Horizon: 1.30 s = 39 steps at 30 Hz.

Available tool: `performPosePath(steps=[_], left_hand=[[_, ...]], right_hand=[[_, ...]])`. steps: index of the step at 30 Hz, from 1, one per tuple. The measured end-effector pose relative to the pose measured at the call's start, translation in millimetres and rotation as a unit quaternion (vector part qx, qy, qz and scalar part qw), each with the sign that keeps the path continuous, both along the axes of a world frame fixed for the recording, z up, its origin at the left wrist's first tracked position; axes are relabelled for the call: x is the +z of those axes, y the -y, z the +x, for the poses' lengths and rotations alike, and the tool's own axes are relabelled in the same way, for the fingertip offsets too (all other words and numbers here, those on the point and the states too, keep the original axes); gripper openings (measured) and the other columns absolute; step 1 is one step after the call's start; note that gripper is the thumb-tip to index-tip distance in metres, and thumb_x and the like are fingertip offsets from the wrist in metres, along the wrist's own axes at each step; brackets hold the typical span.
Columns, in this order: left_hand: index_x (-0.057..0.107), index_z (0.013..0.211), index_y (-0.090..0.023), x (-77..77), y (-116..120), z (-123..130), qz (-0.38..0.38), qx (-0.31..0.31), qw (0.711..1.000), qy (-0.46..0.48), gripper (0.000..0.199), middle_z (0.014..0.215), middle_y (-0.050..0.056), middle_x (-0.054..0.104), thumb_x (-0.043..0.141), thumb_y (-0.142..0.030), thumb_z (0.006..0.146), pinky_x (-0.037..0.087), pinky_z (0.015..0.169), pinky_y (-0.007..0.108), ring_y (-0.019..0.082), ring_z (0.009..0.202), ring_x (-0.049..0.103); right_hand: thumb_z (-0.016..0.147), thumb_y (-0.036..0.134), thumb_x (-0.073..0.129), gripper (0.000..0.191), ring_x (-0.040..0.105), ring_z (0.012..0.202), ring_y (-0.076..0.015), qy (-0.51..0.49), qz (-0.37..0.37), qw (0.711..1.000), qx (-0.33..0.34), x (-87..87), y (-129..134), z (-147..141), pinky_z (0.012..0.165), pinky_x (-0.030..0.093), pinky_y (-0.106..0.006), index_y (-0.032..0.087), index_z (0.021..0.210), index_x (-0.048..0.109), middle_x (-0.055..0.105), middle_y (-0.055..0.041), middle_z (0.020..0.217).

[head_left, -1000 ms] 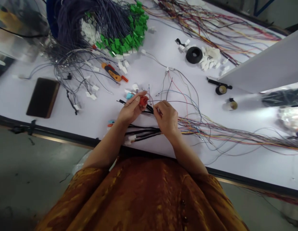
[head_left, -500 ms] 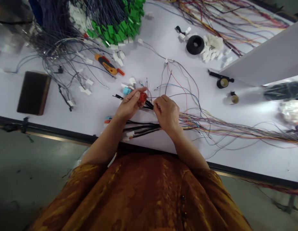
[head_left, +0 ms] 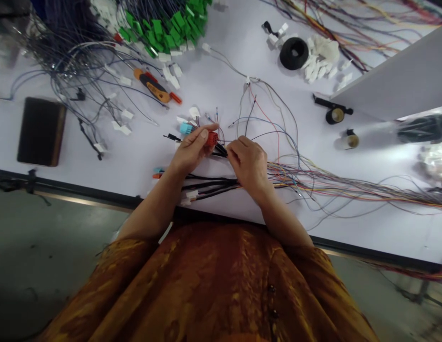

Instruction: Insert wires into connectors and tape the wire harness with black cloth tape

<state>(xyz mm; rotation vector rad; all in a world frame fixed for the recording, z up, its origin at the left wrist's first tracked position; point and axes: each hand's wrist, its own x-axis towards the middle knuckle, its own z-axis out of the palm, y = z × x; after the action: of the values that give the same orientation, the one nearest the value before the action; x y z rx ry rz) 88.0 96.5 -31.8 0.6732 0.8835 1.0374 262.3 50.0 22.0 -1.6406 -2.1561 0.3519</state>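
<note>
A worker in a rust-and-gold patterned garment leans over the near edge of a white desk [head_left: 199, 88], two bare hands meeting at one red connector [head_left: 213, 138]. The left hand [head_left: 191, 146] has its fingers closed around the connector, just in from the desk's near edge; the right hand [head_left: 247, 159] draws its fingers into a narrow pinch beside the black-sleeved wires [head_left: 220, 151], though what lies between the fingertips is hidden.

One light-blue connector [head_left: 186, 128] rests just beyond the left hand. Toward the near edge, a second light-blue piece [head_left: 158, 170] and one orange piece [head_left: 157, 175] show past the left forearm, with two white connectors [head_left: 192, 194] near them. A loose bundle of many-coloured wires [head_left: 335, 183] runs toward the desk's right end, its far end hard to make out.

One dark, phone-like slab [head_left: 41, 132] lies near the left stretch of the near edge. Farther in are one orange-and-black-handled tool [head_left: 153, 86] and one black roll [head_left: 294, 53]; two small rolls [head_left: 335, 115] sit by an upright panel [head_left: 395, 78] to the right. Green connectors [head_left: 166, 31], overlapping too closely to count, are cut off at the top, as are more coloured wires [head_left: 331, 33] toward the far edge.
</note>
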Motion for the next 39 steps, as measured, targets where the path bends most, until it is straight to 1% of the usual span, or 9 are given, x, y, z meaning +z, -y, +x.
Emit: performPosePath(steps=[6,13,21,23,26,28,30,35,39], left_hand=[[0.078,0.106,-0.018,2.1,2.0,3.8,0.004,-0.005,1.0,0.005,0.021,0.08,0.003,0.067,0.071,-0.034,0.093,0.049,0.059,0.021,0.009,0.063,0.06],[0.077,0.106,-0.018,-4.5,3.9,1.9,0.009,-0.028,0.999,-0.042,0.026,0.076,0.003,0.066,0.075,-0.039,0.09,0.051,0.065,0.027,0.015,0.071,0.066],[0.076,0.109,-0.021,-10.9,8.3,8.6,0.115,-0.066,0.989,-0.067,0.037,0.071,0.001,0.063,0.073,-0.051,0.088,0.05,0.06,0.025,0.011,0.062,0.059],[0.075,0.108,-0.022,-8.8,6.5,13.4,0.103,-0.055,0.992,-0.05,0.032,0.077,0.002,0.066,0.07,-0.048,0.092,0.052,0.061,0.025,0.011,0.064,0.061],[0.071,0.105,-0.024,-7.7,-1.5,17.4,0.067,0.0,0.998,-0.004,0.018,0.087,0.002,0.07,0.062,-0.037,0.099,0.055,0.068,0.025,0.011,0.07,0.065],[0.069,0.102,-0.025,-10.4,-8.5,16.4,0.04,0.044,0.998,0.02,0.015,0.089,0.0,0.071,0.055,-0.03,0.103,0.057,0.077,0.026,0.011,0.076,0.066],[0.067,0.101,-0.027,-14.9,-14.6,13.3,0.015,0.064,0.997,0.032,0.019,0.089,-0.002,0.071,0.049,-0.028,0.105,0.056,0.085,0.028,0.012,0.082,0.068],[0.065,0.102,-0.026,-22.9,-18.4,6.9,-0.008,0.039,0.998,0.058,0.027,0.086,-0.005,0.072,0.04,-0.02,0.108,0.052,0.096,0.035,0.01,0.081,0.067],[0.065,0.106,-0.028,-24.5,-15.7,4.6,0.002,0.014,0.999,0.035,0.012,0.092,-0.004,0.073,0.054,-0.033,0.104,0.051,0.097,0.034,0.014,0.101,0.068]], right_hand=[[0.103,0.024,0.046,0.026,0.053,0.075,-0.0163,-0.006,-0.013,1.0,-0.009,-4.0,-0.1,1.9,0.071,0.034,-0.032,0.021,0.081,0.061,0.062,-0.0042,0.084],[0.104,0.026,0.045,0.026,0.053,0.079,-0.0177,-0.014,-0.025,1.0,0.01,-4.1,-2.5,2.6,0.076,0.037,-0.033,0.021,0.084,0.062,0.061,-0.0044,0.086],[0.105,0.027,0.045,0.028,0.057,0.085,-0.0186,-0.028,-0.006,1.0,-0.005,-20.4,-5.8,3.0,0.08,0.04,-0.033,0.021,0.084,0.062,0.062,-0.0047,0.087],[0.105,0.03,0.046,0.027,0.059,0.085,-0.0188,-0.046,0.002,0.999,-0.008,-21.0,-9.1,11.3,0.08,0.041,-0.034,0.021,0.086,0.064,0.063,-0.0048,0.087],[0.104,0.033,0.048,0.026,0.061,0.089,-0.0209,-0.08,0.026,0.996,-0.039,-12.7,-9.7,33.4,0.084,0.046,-0.037,0.022,0.089,0.066,0.064,-0.0058,0.089],[0.103,0.035,0.049,0.025,0.061,0.097,-0.0238,-0.091,0.066,0.99,-0.083,-3.0,-1.8,50.3,0.09,0.047,-0.042,0.023,0.093,0.067,0.065,-0.0079,0.095],[0.103,0.036,0.05,0.023,0.061,0.101,-0.0247,-0.104,0.085,0.987,-0.091,6.1,14.0,64.6,0.092,0.048,-0.044,0.023,0.097,0.068,0.066,-0.0087,0.099],[0.101,0.031,0.056,0.019,0.065,0.09,-0.0188,-0.133,-0.074,0.986,0.067,10.0,61.7,85.8,0.084,0.051,-0.034,0.019,0.097,0.07,0.069,-0.0064,0.095],[0.103,0.028,0.05,0.024,0.063,0.095,-0.0208,-0.049,-0.162,0.984,0.053,5.8,78.0,91.6,0.087,0.048,-0.034,0.015,0.104,0.07,0.068,-0.0106,0.102]])
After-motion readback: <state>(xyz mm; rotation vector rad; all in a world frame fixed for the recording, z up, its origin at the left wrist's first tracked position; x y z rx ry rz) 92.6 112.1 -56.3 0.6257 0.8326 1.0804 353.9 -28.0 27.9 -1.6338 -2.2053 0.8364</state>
